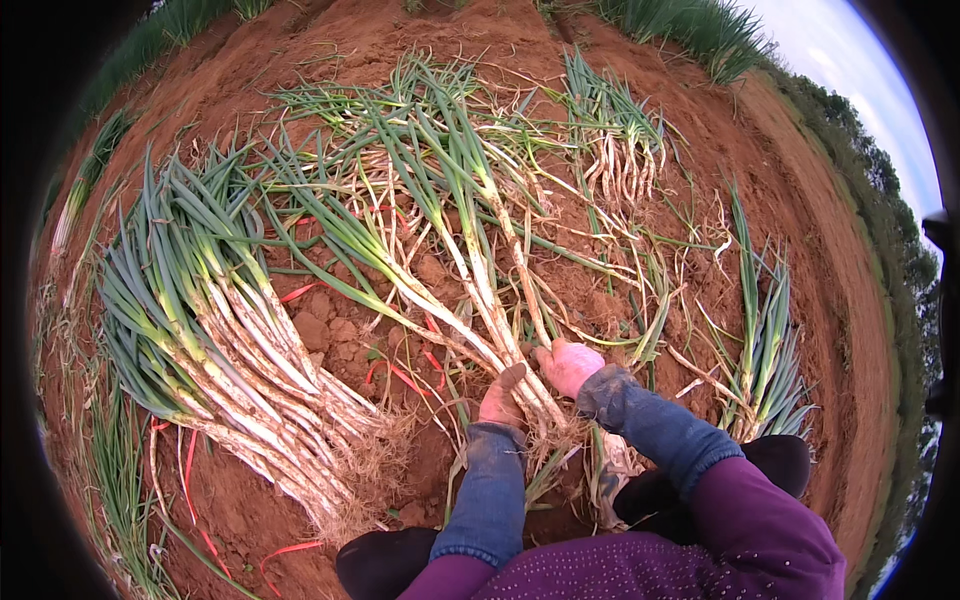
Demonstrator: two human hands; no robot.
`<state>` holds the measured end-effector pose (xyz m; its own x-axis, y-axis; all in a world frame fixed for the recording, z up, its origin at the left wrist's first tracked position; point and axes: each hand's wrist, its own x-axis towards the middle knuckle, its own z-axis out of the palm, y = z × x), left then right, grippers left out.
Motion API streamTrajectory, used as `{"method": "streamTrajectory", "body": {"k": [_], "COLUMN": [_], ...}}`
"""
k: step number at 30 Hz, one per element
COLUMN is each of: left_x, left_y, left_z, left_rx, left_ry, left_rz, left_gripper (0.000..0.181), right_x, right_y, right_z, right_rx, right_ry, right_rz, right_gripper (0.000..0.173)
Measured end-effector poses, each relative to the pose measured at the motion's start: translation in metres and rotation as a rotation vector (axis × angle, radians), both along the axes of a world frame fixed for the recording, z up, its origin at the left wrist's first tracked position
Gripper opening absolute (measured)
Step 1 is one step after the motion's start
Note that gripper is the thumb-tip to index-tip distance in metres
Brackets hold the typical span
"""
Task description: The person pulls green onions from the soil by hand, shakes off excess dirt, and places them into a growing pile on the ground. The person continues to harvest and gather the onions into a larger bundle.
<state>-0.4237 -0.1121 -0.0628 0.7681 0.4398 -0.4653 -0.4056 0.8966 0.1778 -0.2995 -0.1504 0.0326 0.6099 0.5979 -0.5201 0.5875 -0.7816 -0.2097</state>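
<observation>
Low in front of me, my left hand point(502, 399) grips several long green onions point(491, 319) near their root ends. Their white stems are smeared with soil, and the green leaves fan away from me. Just to the right, my right hand point(568, 366) is closed around the lower stem of a single green onion point(517, 247), close beside the others. Its root end is hidden behind my hand. On the left lies a large pile of green onions point(255, 352), with roots towards me and leaves pointing away.
Loose green onions and trimmings point(375, 161) lie beyond my hands. A smaller bunch point(619, 161) rests at the far right, and another bunch point(761, 352) near my right knee. Red ribbons point(397, 375) are scattered over the reddish soil point(322, 330). Growing plants point(682, 34) border the far edge.
</observation>
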Motion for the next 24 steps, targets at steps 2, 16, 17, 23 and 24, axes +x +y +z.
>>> {"method": "streamTrajectory", "body": {"k": [2,16,17,23,24], "left_x": [-0.001,0.023,0.02,-0.006,-0.006], "left_y": [0.006,0.009,0.016,0.048,0.042], "left_z": [-0.031,0.004,0.002,-0.023,-0.025], "left_rx": [-0.104,0.025,0.073,0.029,0.1], "left_ry": [0.009,0.08,0.127,-0.153,-0.121], "left_rz": [-0.043,-0.13,-0.076,-0.027,-0.049], "left_gripper": [0.044,0.034,0.034,0.046,0.053], "right_x": [-0.008,0.029,0.03,0.134,0.139], "right_y": [0.001,-0.05,-0.053,-0.092,-0.061], "right_z": [-0.005,0.038,0.044,0.072,0.059], "right_rx": [0.016,-0.169,-0.246,-0.507,-0.335], "right_ry": [0.114,0.245,0.176,-0.154,-0.079], "right_rz": [0.103,0.376,0.462,0.543,0.374], "right_gripper": [0.052,0.049,0.046,0.03,0.03]}}
